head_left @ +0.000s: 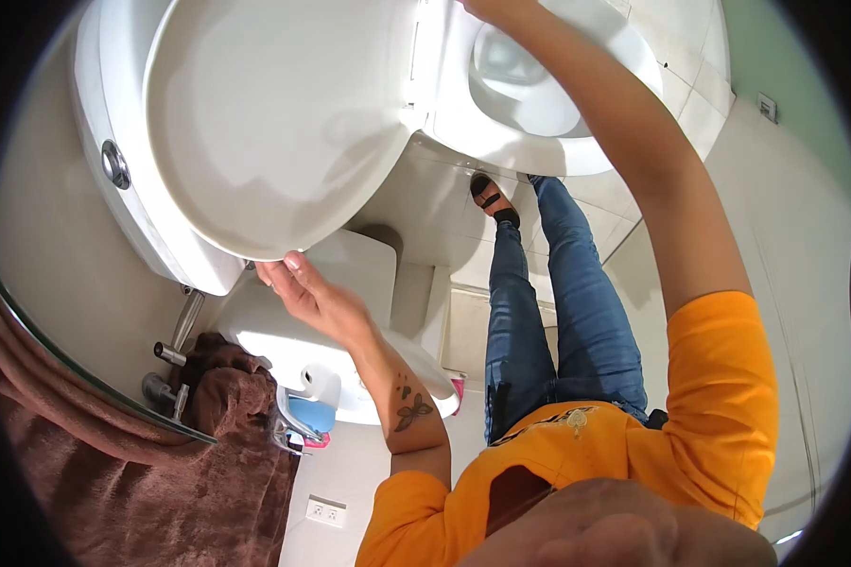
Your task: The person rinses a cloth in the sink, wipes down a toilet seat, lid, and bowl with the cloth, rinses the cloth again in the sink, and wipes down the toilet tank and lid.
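Observation:
My left hand (pixel 314 298) grips the lower edge of a raised white toilet lid (pixel 274 123), its thumb and fingers at the rim. The lid stands up against the white cistern (pixel 151 222), which has a round chrome flush button (pixel 114 164). To the right of the lid is the open toilet bowl (pixel 586 156), with water inside. My right arm reaches across the bowl. Only the edge of my right hand (pixel 487 8) shows at the top of the view; its fingers are cut off, so I cannot see what it touches.
Brown towels (pixel 170 472) hang at lower left beside a glass edge (pixel 85 364). A chrome valve (pixel 170 353) sits under the cistern. A toilet paper roll (pixel 321 383) and a blue item (pixel 310 416) are near my left forearm. My feet stand on pale floor tiles (pixel 444 231).

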Demonstrator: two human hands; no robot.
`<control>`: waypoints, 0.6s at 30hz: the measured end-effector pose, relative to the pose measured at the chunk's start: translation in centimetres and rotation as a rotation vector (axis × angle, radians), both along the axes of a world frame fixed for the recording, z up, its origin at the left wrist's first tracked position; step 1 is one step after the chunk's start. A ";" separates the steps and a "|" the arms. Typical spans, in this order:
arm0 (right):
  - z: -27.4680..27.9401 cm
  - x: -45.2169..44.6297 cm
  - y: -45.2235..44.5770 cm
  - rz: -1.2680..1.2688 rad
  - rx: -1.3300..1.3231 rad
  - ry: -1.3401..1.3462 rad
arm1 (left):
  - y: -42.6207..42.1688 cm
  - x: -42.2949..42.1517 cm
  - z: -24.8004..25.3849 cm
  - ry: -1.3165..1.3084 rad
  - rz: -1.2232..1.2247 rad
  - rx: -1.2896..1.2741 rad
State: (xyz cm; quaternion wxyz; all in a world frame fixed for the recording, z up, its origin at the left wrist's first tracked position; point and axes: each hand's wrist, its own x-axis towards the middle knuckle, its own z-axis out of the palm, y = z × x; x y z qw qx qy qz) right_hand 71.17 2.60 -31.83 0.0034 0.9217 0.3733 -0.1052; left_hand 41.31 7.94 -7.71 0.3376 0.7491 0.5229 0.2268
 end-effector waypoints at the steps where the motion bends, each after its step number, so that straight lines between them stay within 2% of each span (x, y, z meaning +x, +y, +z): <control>1: 2.0 0.6 -0.5 0.042 0.082 0.148 | -0.1 0.4 -0.1 -0.007 -0.001 0.026; 2: 3.9 1.0 -0.3 0.090 0.168 0.294 | -0.2 0.7 -0.3 -0.015 0.002 0.057; 3: 3.7 0.6 0.1 0.096 0.170 0.299 | -0.2 0.7 -0.2 -0.011 0.008 0.059; 5: 2.1 -0.9 0.8 0.090 0.542 0.054 | -0.2 0.7 -0.3 -0.023 0.005 0.070; 6: 1.3 -1.2 1.2 0.090 0.547 0.059 | -0.2 0.7 -0.4 -0.017 0.006 0.075; 9: -0.1 -2.0 1.0 -0.005 0.438 0.061 | -0.3 0.5 -0.1 -0.005 0.028 0.064; 11: 1.1 -1.1 -0.3 -0.058 0.024 0.035 | -0.3 0.9 0.0 -0.010 0.015 0.070; 15: 1.0 1.1 -4.9 -0.152 -0.093 0.034 | -0.2 0.9 0.0 -0.031 0.025 0.062; 17: 4.9 1.9 -5.5 -0.209 -0.079 0.235 | -0.2 0.7 0.0 -0.008 0.010 0.063; 18: 5.7 1.8 -5.3 -0.200 -0.078 0.237 | -0.2 0.7 0.1 -0.006 0.019 0.066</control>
